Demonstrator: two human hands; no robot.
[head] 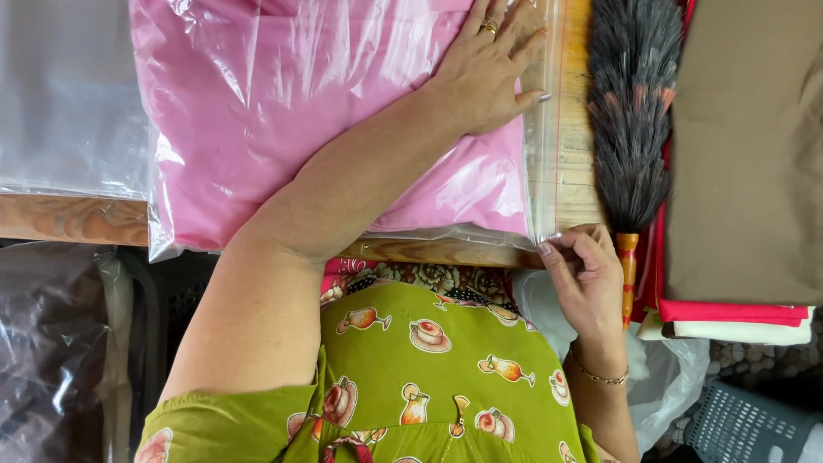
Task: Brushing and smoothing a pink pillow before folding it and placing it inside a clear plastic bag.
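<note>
A: Plastic bag (343, 111) with pink fabric (283, 103) inside, lying flat on the wooden surface (69, 219), near edge hanging a bit past the front.

B: Hands?

A: Left hand (490, 73) flat on top of the bag, fingers spread, palm pressing down, gripping nothing. Gold ring (489, 26) on one finger. The arm crosses over from the person's left side.

B: Right one?

A: Right hand (587, 279) at the bag's near right corner, thumb and fingertips pinched together on the clear zip edge (549, 129). Thin bracelet (600, 375) on that wrist.

B: What's beside the bag?

A: Feather duster (633, 111) just right of it, dark feathers, orange-and-red handle pointing toward the person. Past that, a folded brown cloth (746, 146) on top of red and cream folded cloth.

B: Left side?

A: Another clear bag (69, 94), touching or overlapping the pink one, can't tell which. Contents pale, unclear.

B: Below the edge?

A: Person's green patterned top (429, 369), crumpled clear plastic lower left, grey basket (746, 424) lower right.
</note>
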